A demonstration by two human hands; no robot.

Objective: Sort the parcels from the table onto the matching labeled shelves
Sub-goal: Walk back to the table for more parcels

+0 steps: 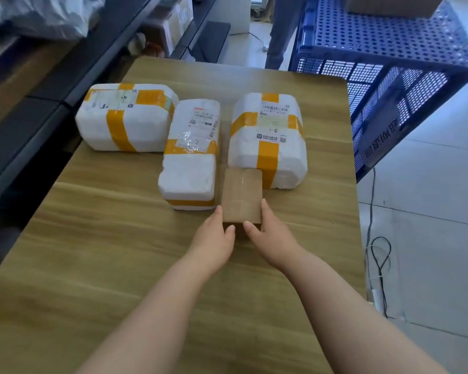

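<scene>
Four parcels on the counter: three white ones with orange tape, plus the small brown box you have in both hands. Your left hand grips its near left corner, fingers laid fairly straight along the left side, thumb on the near face. Your right hand mirrors that on the near right corner, fingers up the right side, thumb on the near face. So each hand is only partly closed, and the box is clamped between them. Can't tell if it's lifted or sitting on the counter.

The box is at the near end of the gap between the middle white parcel and the right white parcel, just beside the middle one. The right parcel has a handwritten mark that looks like 8-1. The left white parcel lies farther back, touching the middle one and near the counter's left edge.

Dark shelves run along your left; their labels aren't readable. A blue perforated cart stands off the far right corner with a cardboard box on top. Cables trail on the floor at right.
</scene>
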